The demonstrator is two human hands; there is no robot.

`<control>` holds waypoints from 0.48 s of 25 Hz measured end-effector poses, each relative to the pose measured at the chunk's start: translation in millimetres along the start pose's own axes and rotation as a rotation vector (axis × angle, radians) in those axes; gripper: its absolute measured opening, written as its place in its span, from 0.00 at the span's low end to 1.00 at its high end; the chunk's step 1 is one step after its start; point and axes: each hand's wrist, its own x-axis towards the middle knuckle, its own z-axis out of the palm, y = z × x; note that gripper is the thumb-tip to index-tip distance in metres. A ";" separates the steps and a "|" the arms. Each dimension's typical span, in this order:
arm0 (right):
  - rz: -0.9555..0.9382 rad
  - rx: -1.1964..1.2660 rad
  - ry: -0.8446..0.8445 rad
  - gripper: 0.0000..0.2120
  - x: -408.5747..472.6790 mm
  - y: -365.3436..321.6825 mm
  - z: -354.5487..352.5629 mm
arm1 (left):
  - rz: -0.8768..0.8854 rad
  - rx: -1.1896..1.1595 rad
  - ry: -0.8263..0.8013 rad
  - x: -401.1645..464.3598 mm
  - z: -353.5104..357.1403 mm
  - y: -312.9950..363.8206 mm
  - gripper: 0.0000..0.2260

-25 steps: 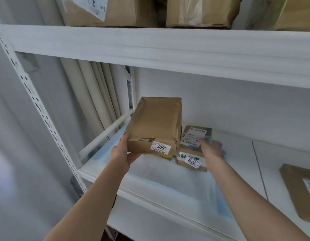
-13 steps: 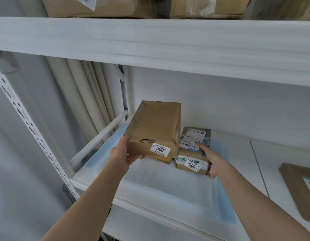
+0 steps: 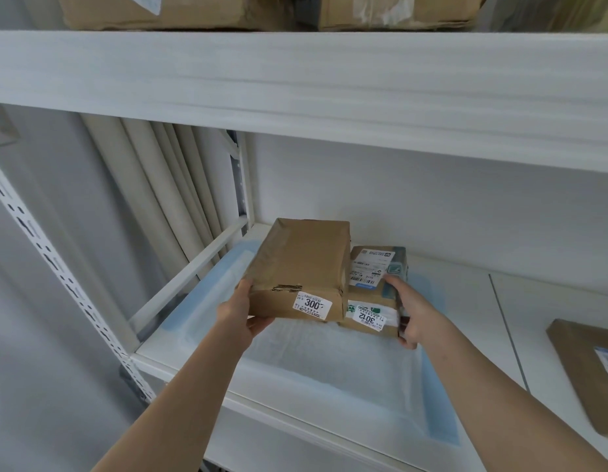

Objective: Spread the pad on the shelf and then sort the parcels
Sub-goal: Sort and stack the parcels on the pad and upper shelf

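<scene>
Left hand (image 3: 243, 310) has the big brown paper-wrapped parcel (image 3: 301, 267) by its near-left corner, thumb up the side, fingers curled under — parcel is up off the shelf, tilted, far end higher. White sticker on its near face reads "300" w/ a last digit I can't make out.

Right hand (image 3: 410, 311) is clamped on the right side of the smaller brown cardboard parcel (image 3: 372, 298), fingers over the top edge, thumb down at the near-right corner. That one sits on the pad, just right of the lifted parcel & partly tucked behind it. White shipping label on top, a "3012" sticker on the near face.

Thin white pad w/ pale blue border (image 3: 330, 366) lies spread flat on the white shelf board (image 3: 466, 301), covering the left bay from the front lip back toward the wall. Blue edge shows along the left, back & right sides.

Far right, a flat brown parcel w/ a white label (image 3: 588, 373) lies on bare shelf, well apart from both hands, cut off by the frame edge.

Upper shelf (image 3: 296, 83) carries more brown boxes (image 3: 180, 10), only their bottoms in view. White perforated upright post (image 3: 57, 270) on the left; beige pleated curtain (image 3: 153, 185) behind it.
</scene>
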 end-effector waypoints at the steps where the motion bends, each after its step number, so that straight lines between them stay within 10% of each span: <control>1: -0.018 -0.002 -0.004 0.22 -4.5 -1.8 -1.0 | 0.000 -0.004 -0.004 -0.5 -0.6 -0.2 0.24; 12: -0.333 0.104 -0.030 0.22 -20.9 -45.9 -20.1 | 0.057 -0.099 -0.013 -10.0 -16.8 21.0 0.22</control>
